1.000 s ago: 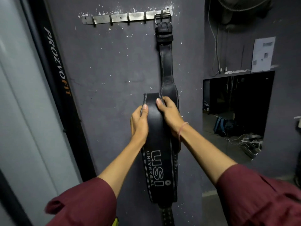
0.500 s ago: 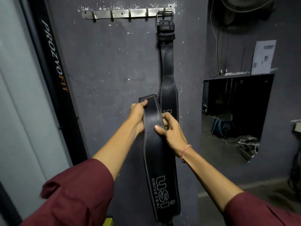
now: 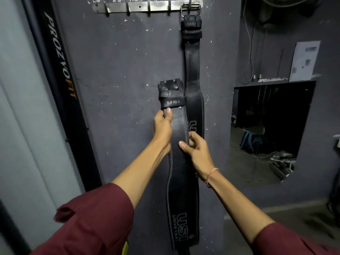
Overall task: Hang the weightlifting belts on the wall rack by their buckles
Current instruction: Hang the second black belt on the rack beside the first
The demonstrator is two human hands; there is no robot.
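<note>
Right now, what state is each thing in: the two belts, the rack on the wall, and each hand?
Hanging belt: on the rack's rightmost hook by its buckle, hanging straight down.
Held belt: not yet hung, buckle end up, well below the rack.
Wall rack: one hook taken, the other hooks bare.
Left hand: closed on the held belt, just under its loop.
Right hand: closed on the held belt's right edge, lower down.

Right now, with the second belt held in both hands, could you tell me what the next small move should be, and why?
Probably raise the held belt so its buckle end reaches a free hook. The left hand and right hand hold it well below the rack, beside the hung belt.
</note>
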